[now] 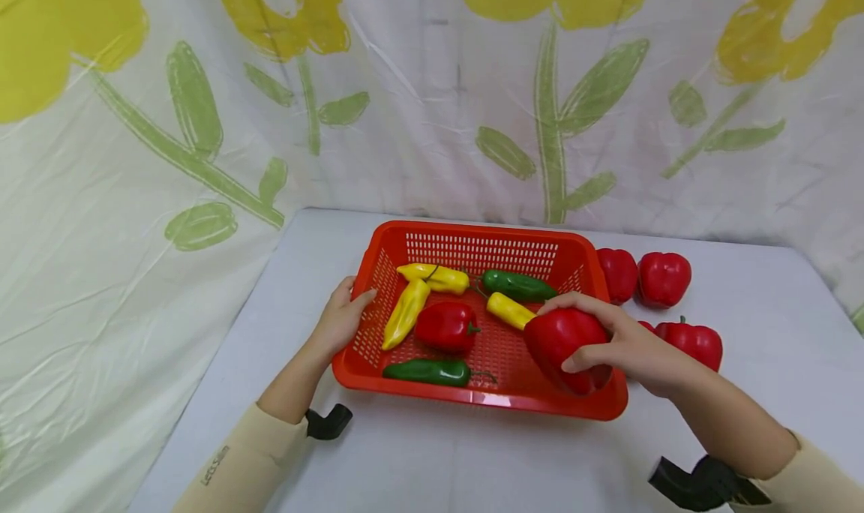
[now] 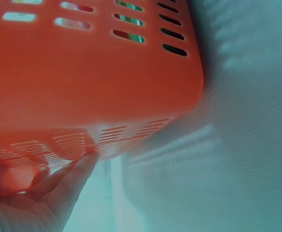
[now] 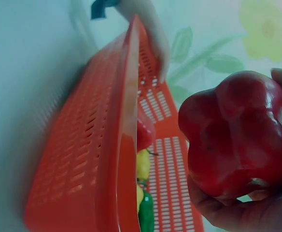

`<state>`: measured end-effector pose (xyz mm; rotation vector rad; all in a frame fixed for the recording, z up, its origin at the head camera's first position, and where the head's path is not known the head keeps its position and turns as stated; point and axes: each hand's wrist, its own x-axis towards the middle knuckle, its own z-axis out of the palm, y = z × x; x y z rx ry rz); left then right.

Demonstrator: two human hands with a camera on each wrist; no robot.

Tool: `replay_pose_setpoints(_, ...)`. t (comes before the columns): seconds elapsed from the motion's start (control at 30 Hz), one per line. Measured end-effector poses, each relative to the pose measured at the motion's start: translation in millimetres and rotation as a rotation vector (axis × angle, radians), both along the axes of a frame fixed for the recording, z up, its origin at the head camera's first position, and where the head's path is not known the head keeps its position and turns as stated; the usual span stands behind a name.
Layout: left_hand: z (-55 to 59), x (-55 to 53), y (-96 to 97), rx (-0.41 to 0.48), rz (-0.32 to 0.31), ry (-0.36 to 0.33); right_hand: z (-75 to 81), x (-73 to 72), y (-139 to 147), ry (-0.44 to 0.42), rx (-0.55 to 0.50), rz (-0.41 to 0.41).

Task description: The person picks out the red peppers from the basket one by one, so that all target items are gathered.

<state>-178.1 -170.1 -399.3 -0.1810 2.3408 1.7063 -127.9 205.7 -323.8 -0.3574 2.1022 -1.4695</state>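
The left hand grips the left end of a rectangular red plastic basket with slotted sides, its thumb over the rim, while the right hand grasps a big glossy red bell pepper over the basket's right end, not yet let go. Inside the basket lie 3 long, shiny yellow peppers, 2 long dark-green peppers and 1 shiny red bell pepper with a green stem; the held pepper hides part of 1 yellow one. On the white-covered desk, past the basket's right side, sit more glossy red bell peppers; I count at least 4, though the right hand and arm cover part of that group, so the number is uncertain. The work looks partway along, by my judgement: 6 peppers rest in the basket, 1 is in the hand, and the red group remains outside. The only readable writing is on the beige left sleeve, seemingly "Lets Slim"; neither the basket nor the flower-printed white cloth behind shows a legible label or brand.
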Motion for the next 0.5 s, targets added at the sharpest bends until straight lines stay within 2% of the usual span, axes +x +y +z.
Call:
replay_pose_setpoints(0.3, -4.5, -2.6, 2.0, 0.001, -0.011, 0.02, -3.1, 14.3, 12.6, 0.059, -0.02, -0.07)
replay_pose_setpoints(0.5, -5.5, 0.5, -0.7, -0.01, -0.01, 0.039, -17.5, 29.8, 30.4, 0.12, -0.009, -0.146)
